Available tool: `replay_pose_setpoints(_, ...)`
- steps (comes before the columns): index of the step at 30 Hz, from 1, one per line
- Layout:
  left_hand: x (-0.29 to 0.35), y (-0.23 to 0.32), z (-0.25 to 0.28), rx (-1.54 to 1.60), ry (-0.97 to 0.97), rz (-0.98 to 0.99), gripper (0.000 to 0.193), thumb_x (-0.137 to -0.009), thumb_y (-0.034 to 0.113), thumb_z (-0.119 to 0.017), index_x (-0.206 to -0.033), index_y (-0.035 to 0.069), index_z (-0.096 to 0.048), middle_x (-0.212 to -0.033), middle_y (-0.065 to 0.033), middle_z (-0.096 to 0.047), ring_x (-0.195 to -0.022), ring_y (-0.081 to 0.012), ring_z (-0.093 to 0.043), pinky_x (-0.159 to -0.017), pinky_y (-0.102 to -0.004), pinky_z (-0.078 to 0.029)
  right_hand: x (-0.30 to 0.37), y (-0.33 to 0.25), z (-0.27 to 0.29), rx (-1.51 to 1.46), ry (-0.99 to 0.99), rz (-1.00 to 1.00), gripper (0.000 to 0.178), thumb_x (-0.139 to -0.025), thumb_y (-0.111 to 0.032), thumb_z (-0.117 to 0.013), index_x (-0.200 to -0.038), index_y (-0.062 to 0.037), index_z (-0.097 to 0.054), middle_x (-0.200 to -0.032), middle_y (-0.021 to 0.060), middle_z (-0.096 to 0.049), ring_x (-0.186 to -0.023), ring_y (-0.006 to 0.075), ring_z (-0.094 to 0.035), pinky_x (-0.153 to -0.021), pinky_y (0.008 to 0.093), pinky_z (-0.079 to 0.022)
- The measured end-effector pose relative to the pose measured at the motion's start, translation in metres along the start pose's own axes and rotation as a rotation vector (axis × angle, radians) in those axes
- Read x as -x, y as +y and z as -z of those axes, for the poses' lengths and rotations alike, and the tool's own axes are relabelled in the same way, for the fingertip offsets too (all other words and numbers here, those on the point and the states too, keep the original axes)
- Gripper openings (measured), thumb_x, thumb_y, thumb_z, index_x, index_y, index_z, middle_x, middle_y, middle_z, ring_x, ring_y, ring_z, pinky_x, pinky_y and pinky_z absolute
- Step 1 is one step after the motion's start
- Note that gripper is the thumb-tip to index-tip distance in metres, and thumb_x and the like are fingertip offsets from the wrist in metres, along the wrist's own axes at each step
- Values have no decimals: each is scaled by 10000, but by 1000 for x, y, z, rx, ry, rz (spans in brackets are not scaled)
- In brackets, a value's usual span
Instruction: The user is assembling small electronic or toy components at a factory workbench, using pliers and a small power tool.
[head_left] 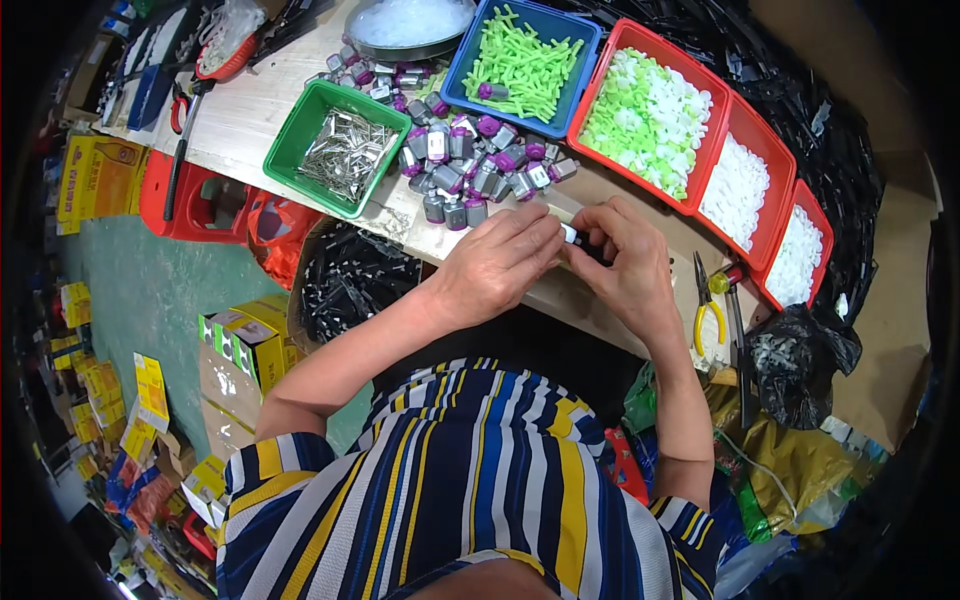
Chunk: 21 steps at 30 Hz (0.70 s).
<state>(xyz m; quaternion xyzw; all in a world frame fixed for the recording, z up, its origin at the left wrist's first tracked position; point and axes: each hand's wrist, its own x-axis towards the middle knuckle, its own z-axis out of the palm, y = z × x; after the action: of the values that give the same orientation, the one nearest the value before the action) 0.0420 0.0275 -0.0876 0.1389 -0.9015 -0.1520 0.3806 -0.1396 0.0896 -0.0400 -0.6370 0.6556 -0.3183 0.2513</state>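
Over the near edge of the table, my left hand (500, 258) and my right hand (630, 262) meet with their fingers closed. Between them shows a small black part with a whitish end (571, 234). The right thumb and fingers pinch it. My left fingertips curl at its other side, and what they cover is hidden. Just beyond the left hand lies a heap of small grey pieces with purple ends (450, 160). Behind the right hand stands a red tray (697, 207) of light green and white small parts.
A green bin (283, 128) holds metal pins, a blue bin (452, 85) green sticks. Red trays (792, 165) of white bits curve along the right. Yellow-handled pliers (709, 318), a screwdriver (727, 278) and a black plastic bag (800, 375) lie at right. A box (300, 290) of black parts stands below the table.
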Motion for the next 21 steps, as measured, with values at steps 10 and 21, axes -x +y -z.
replay_pose_setpoints(10,3,-1,-4,-85,-63,-100,296,-776,63,-702,-1023,-84,-634,-1100,-160,-607,-1058,-308,-590,-901,-415,-477,2,2,10,-19,-57,71,233,-741,-27,-744,-951,-4,-645,-777,62,-545,-638,153,-517,-576,271,-430)
replay_pose_setpoints(21,-2,5,27,62,37,122,366,-698,30,-767,-1045,-22,-665,-1063,-155,-622,-998,-324,-618,-854,-428,-511,-74,11,47,376,35,146,97,-849,-30,-659,-921,33,-667,-867,159,-608,-783,310,-626,-698,381,-483)
